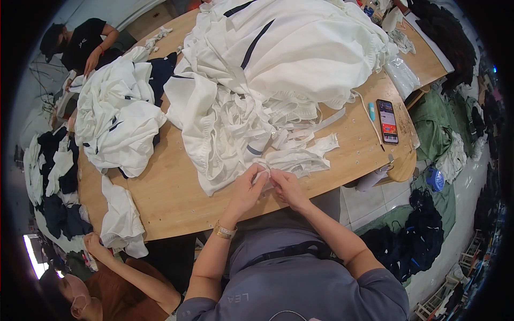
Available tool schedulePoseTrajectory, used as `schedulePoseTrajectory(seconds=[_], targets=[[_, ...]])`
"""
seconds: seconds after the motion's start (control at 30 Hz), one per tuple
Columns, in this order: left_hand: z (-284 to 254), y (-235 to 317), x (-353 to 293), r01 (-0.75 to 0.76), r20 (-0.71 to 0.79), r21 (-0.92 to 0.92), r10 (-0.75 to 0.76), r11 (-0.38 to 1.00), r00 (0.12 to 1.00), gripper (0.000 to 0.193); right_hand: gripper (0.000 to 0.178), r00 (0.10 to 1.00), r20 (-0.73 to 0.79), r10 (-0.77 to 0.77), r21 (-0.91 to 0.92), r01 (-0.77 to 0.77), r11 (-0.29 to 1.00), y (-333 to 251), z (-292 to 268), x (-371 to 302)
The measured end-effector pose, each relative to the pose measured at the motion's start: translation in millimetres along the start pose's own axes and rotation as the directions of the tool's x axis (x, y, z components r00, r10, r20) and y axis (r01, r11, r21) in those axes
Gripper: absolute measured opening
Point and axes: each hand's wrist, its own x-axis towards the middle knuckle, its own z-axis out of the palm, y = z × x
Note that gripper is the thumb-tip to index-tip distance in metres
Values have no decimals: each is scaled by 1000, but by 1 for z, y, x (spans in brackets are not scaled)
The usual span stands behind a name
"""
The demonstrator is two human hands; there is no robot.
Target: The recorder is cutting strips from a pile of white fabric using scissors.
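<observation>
Close together at the table's near edge, my left hand (250, 188) and my right hand (286, 186) pinch a narrow white fabric strip (262, 162) between their fingertips. Beyond them lies a tangled heap of white fabric strips (235, 120), some with gathered edges. More loose white strips (305, 155) spread just past my right hand. A small grey curved piece (259, 148) shows among them. On my left wrist sits a gold watch (225, 230). The exact spot gripped is partly covered by my fingers.
A big white fabric pile with navy stripes (300, 48) fills the far side of the wooden table (176, 208). Another white pile (115, 117) lies left. A phone (387, 122), a teal marker (371, 111) and a white cord (369, 117) lie right. Two co-workers (85, 45) are at left.
</observation>
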Motion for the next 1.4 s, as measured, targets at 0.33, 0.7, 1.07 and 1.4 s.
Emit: schedulePoseTrajectory(seconds=[0.33,0.7,1.07,1.4], targets=[[5,26,-4,-90,10,107,90,990,996,22,20,990,-21,-141,-48,139,989,-22,2,-6],[-69,83,-3,-245,-103,410,312,879,945,13,12,672,-138,-727,181,739,649,-149,-54,-77],[-107,98,-25,-99,-176,412,186,906,967,15,16,611,-593,-524,129,714,688,-173,-106,-85],[-23,40,14,-228,48,602,251,765,967,41,18,890,-409,-199,182,294,938,-112,-91,-40]])
